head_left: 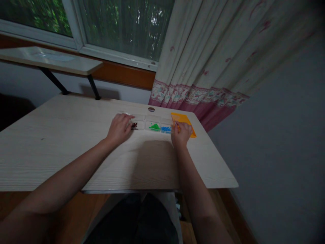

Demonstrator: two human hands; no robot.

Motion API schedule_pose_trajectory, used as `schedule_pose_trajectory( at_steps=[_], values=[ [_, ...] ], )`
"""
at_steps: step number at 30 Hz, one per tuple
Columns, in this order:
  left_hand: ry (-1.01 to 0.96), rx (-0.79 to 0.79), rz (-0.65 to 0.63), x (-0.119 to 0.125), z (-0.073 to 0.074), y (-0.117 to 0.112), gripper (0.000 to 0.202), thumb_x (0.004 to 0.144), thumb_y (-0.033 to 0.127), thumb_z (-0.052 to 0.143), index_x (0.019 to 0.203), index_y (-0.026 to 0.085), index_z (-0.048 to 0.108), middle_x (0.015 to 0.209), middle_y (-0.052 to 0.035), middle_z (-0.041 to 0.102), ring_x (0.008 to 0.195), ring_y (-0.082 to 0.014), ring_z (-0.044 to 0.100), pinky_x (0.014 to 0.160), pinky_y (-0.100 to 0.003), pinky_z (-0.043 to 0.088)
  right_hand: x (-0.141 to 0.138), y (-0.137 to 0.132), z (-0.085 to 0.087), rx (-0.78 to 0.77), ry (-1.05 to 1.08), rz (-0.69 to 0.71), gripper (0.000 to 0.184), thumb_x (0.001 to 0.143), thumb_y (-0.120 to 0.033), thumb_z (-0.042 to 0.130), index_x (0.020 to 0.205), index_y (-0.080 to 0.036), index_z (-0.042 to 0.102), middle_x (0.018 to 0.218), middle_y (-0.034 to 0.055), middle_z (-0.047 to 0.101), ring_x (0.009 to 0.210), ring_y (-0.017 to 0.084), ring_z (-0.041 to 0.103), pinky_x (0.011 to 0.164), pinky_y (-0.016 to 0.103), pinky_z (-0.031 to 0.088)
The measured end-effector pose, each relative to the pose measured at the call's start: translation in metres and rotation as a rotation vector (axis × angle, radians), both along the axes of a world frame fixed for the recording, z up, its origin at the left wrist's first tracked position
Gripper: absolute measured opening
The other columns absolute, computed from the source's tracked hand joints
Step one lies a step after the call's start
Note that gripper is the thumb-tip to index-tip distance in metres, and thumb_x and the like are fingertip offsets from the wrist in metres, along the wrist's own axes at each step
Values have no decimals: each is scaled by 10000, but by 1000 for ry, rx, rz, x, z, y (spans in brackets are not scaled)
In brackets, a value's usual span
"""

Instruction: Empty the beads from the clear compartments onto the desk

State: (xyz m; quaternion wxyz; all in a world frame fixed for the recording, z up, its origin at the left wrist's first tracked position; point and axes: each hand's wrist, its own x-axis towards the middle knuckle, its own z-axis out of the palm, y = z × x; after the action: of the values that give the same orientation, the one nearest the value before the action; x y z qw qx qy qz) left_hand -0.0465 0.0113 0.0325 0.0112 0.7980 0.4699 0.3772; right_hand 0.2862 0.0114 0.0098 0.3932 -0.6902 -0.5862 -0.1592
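Observation:
A row of small clear plastic boxes with open lids sits toward the back of the table. One contains dark red bits [134, 125], another green bits [154, 127], and a third blue bits [166, 129]. At the row's left end, the fingers and thumb of my left hand [119, 128] are closed around the edge of the clear plastic box [140, 125] with the dark red bits. My right hand [182, 133] is beside the blue bits, over an orange tray [192, 131]. Its fingers are pinched together, and what lies between them is too small to make out.
The pale wooden table [106, 169] has a round grommet [151, 109] near its back edge. A raised shelf [73, 62] on black legs stands at the back left. A patterned curtain [203, 67] hangs behind, and a wall [266, 145] rises to the right.

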Motion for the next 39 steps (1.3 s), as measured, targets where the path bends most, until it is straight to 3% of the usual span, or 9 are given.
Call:
schedule_pose_trajectory(
  at_steps=[2, 5, 11, 17, 23, 27, 32, 35, 39],
  values=[
    [-30, 62, 133, -20, 4, 14, 460, 882, 206, 495, 1338, 192, 558, 1332, -122, 574, 1263, -319, 454, 1119, -499, 321, -5, -1, -1, -4, -5, 26, 333, 955, -350, 475, 1104, -226, 746, 1041, 92, 681, 1040, 263, 502, 932, 408, 327],
    [-46, 82, 221, -46, -4, 36, 549, 873, 198, 484, 1422, 187, 477, 1472, -116, 487, 1337, -316, 395, 1162, -518, 272, -12, -2, -1, -23, -4, 60, 324, 949, -332, 479, 1100, -238, 749, 1049, 85, 684, 1046, 259, 503, 924, 401, 322],
    [81, 36, 150, -58, -31, 59, 576, 866, 209, 496, 1434, 117, 464, 1416, -145, 521, 1373, -320, 360, 1184, -491, 281, -16, -3, -3, -62, -24, 98, 331, 942, -325, 474, 1106, -236, 748, 1067, 94, 680, 1060, 264, 498, 922, 398, 324],
    [111, 52, 238, -53, -31, 56, 475, 826, 155, 493, 1288, 143, 602, 1188, -167, 556, 1169, -324, 502, 1052, -474, 426, -14, -1, -4, -67, -34, 99, 339, 948, -329, 465, 1115, -229, 743, 1070, 101, 674, 1059, 266, 501, 926, 402, 340],
    [172, -10, 130, -49, -24, 49, 430, 824, 106, 429, 1200, 137, 634, 1289, -150, 609, 1206, -291, 538, 1062, -443, 430, -14, -2, -2, -66, -19, 113, 333, 946, -341, 477, 1083, -226, 759, 1032, 96, 688, 1031, 262, 515, 917, 393, 355],
    [231, -37, 86, -48, -19, 42, 495, 844, 205, 483, 1322, 144, 599, 1435, -136, 550, 1270, -311, 535, 1104, -470, 390, -16, -2, -2, -62, -10, 109, 341, 947, -347, 469, 1066, -222, 764, 1029, 98, 691, 1032, 263, 515, 922, 394, 352],
    [185, -75, 86, -44, -20, 38, 456, 927, 420, 478, 1236, 153, 680, 1299, -162, 656, 1195, -341, 593, 1074, -483, 401, -14, 0, -4, -64, -10, 122, 339, 947, -345, 475, 1078, -214, 759, 1020, 99, 690, 1023, 255, 517, 918, 384, 354],
    [163, -108, 96, -43, -24, 40, 477, 991, 427, 351, 1159, 168, 715, 1170, -153, 715, 1109, -311, 636, 1023, -449, 445, -13, 1, -6, -56, -5, 128, 328, 945, -349, 488, 1069, -218, 763, 1000, 91, 694, 1018, 254, 521, 914, 382, 360],
    [135, -117, 77, -43, -31, 43, 455, 972, 379, 371, 1201, 143, 685, 1213, -163, 694, 1146, -310, 606, 1054, -451, 435, -14, 1, -6, -42, 10, 129, 330, 945, -351, 488, 1057, -217, 768, 996, 92, 697, 1012, 254, 528, 916, 384, 367]
  ],
)
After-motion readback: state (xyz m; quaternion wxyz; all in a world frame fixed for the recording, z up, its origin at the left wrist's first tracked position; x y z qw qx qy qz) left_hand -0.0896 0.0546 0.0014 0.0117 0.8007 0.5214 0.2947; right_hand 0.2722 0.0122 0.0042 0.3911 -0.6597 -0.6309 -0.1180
